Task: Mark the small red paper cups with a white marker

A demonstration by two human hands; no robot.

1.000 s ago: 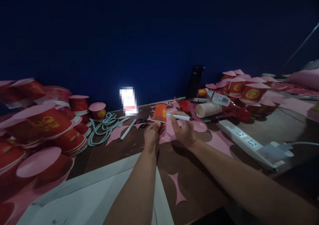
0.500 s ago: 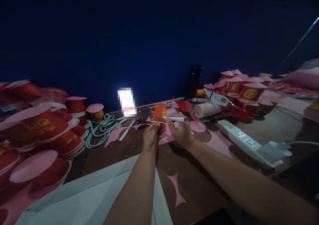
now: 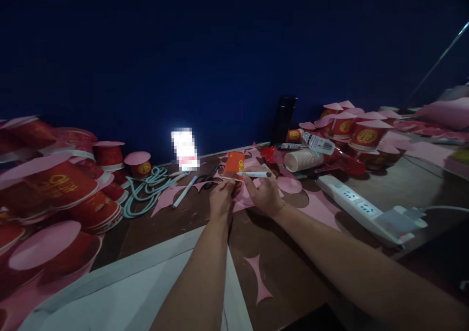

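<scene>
A red paper cup [image 3: 233, 164] with gold lettering is tilted in my left hand [image 3: 221, 197], whose fingers are closed at its pale rim. My right hand [image 3: 264, 192] pinches a white pen [image 3: 256, 174], its tip pointing left against or just over the cup near the rim; actual contact is too small to tell. Pink paper with round cut-outs [image 3: 246, 203] lies beneath and behind both hands. Left of them, a second white pen [image 3: 184, 192] rests on the brown table near dark-handled scissors [image 3: 208, 180].
Red cups topped with pink discs crowd the left [image 3: 60, 184] and back right [image 3: 368, 134]. A coiled pale-blue cable [image 3: 137, 206], lit pixelated screen [image 3: 185, 149], black bottle [image 3: 284, 118], stacked cups [image 3: 304, 161] and power strip [image 3: 353, 201] surround the work area. A white-framed panel [image 3: 120, 277] lies in front.
The whole view has shifted slightly left. Both hands keep their hold on the cup and the pen, with the pen almost unmoved relative to the cup.
</scene>
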